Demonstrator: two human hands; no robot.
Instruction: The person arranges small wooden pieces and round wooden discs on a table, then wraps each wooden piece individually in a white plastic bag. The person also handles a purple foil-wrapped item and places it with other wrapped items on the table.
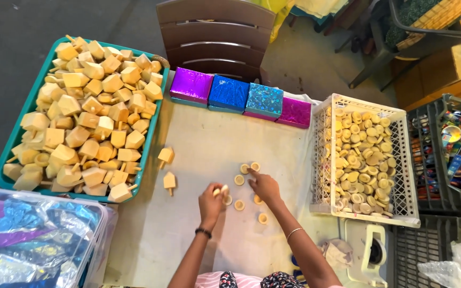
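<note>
My left hand (211,203) pinches a small round wooden cap (221,190) between its fingertips, above the white table sheet (198,154). My right hand (264,185) rests on the sheet with fingers bent, touching the scattered round wooden caps (239,180) that lie around it. Two pale wooden spinning tops (167,168) lie on the sheet to the left of my hands. The teal tray (12,140) at the left is heaped with several more wooden tops.
A white lattice crate (401,176) of round caps stands to the right. Shiny purple and blue boxes (238,96) line the far edge, before a brown chair (214,32). A clear bin (33,240) sits at the lower left, a dark crate (454,154) of colourful items far right.
</note>
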